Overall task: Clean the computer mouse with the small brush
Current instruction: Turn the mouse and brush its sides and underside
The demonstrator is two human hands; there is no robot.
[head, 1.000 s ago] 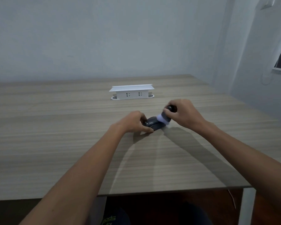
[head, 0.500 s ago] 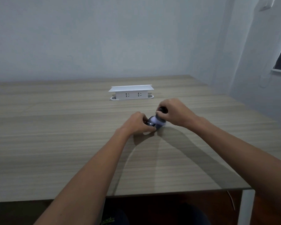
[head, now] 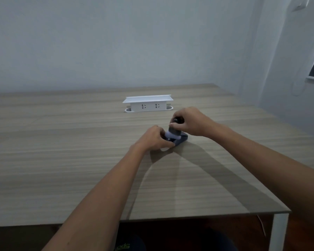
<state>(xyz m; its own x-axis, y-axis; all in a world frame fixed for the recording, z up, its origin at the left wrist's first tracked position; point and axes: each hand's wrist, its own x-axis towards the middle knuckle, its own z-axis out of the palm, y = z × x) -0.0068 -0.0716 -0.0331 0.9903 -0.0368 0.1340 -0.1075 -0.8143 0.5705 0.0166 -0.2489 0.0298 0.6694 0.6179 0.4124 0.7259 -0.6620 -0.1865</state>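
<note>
A dark computer mouse (head: 181, 139) lies on the wooden table (head: 80, 160), mostly covered by my hands. My left hand (head: 153, 137) grips its left side and holds it against the table. My right hand (head: 190, 123) is closed around a small brush (head: 176, 126) with a dark round handle and pale bristles. The bristles press down on the top of the mouse, near my left fingers.
A white pop-up power socket box (head: 148, 104) stands on the table just behind my hands. The table's front edge and a white leg (head: 279, 232) are at the lower right. A wall and window frame lie to the right.
My right hand has swept the brush leftward across the mouse, from its right end toward my left fingers. My left hand has stayed on the mouse.
</note>
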